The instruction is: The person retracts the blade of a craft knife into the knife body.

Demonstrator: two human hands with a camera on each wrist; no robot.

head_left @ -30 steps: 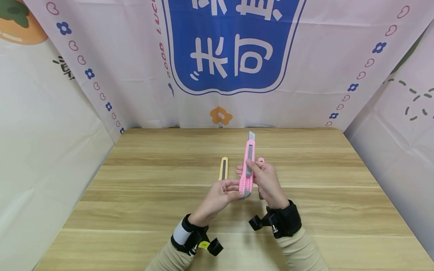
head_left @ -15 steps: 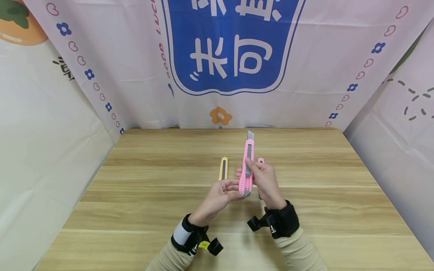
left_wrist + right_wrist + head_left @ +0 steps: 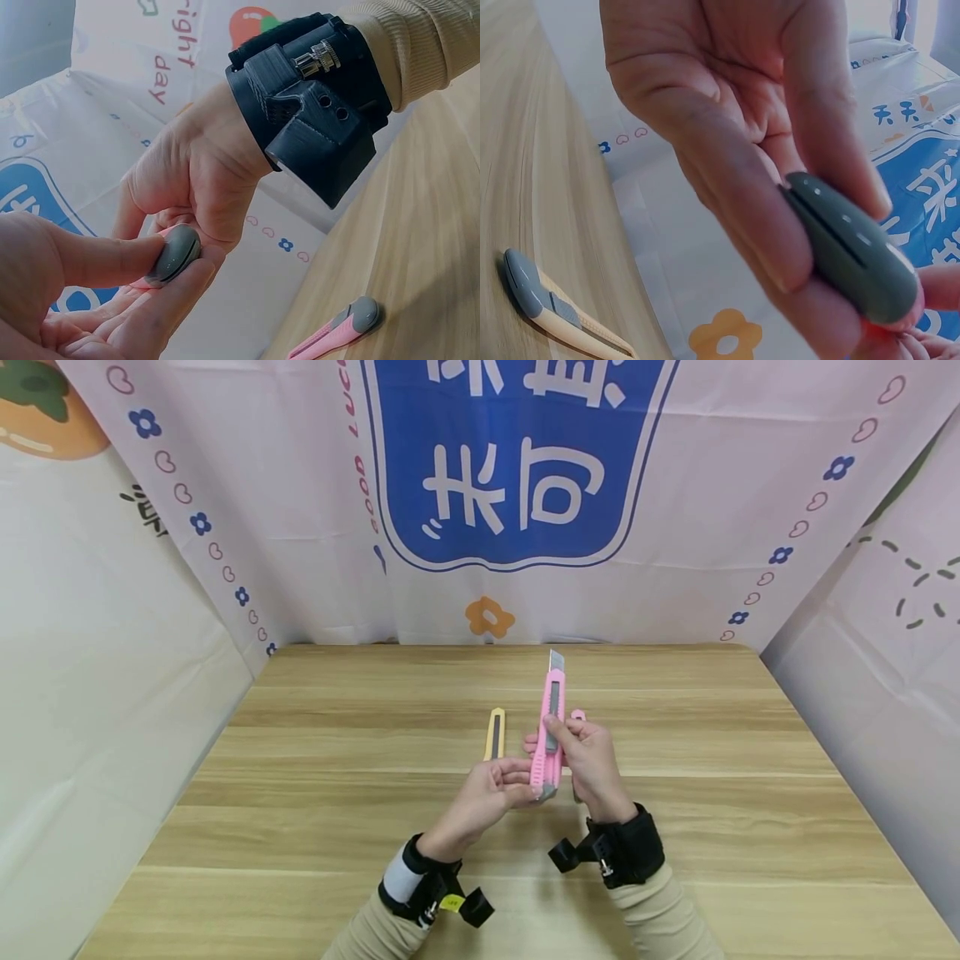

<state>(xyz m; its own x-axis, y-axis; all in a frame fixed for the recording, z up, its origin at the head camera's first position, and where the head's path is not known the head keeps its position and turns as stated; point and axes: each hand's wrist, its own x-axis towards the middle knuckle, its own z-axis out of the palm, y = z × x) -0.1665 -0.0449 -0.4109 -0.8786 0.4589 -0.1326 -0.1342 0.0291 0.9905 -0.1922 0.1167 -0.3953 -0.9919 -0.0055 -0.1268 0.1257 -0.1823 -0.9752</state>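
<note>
A pink utility knife [image 3: 553, 700] is held up at a slant over the table between both hands, its blade [image 3: 557, 660] out at the top. My left hand [image 3: 483, 795] pinches the lower end, with thumb and fingers at the grey end cap [image 3: 177, 255]. Higher on the body, my right hand [image 3: 594, 767] grips the knife, its thumb lying by the grey slider. Behind the right hand, a second pink utility knife [image 3: 577, 715] lies partly hidden; its grey end shows in the left wrist view. A yellow utility knife [image 3: 495, 732] lies just beyond the left hand.
The wooden table [image 3: 315, 793] stretches out on both sides of the hands. A printed cloth [image 3: 315, 568] hangs along its back edge, and pale sheets [image 3: 112, 652] hang at the sides. Each wrist wears a black camera mount [image 3: 626, 847].
</note>
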